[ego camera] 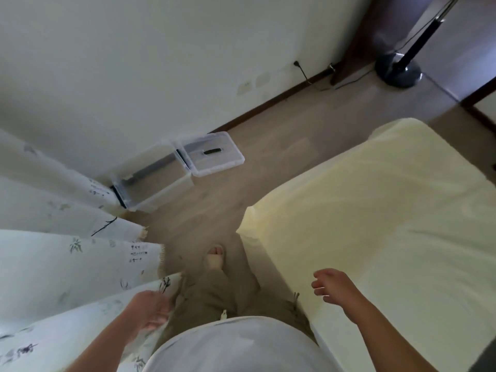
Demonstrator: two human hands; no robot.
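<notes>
Blur hides the grip of the left hand: it meets the fringed edge of the curtain, but whether its fingers close on the cloth I cannot tell. The right hand hovers loosely curled over the bed, holding nothing, likely kept free. The curtain hangs on the person's left, its long axis running down to the floor, hem lowest.
</notes>
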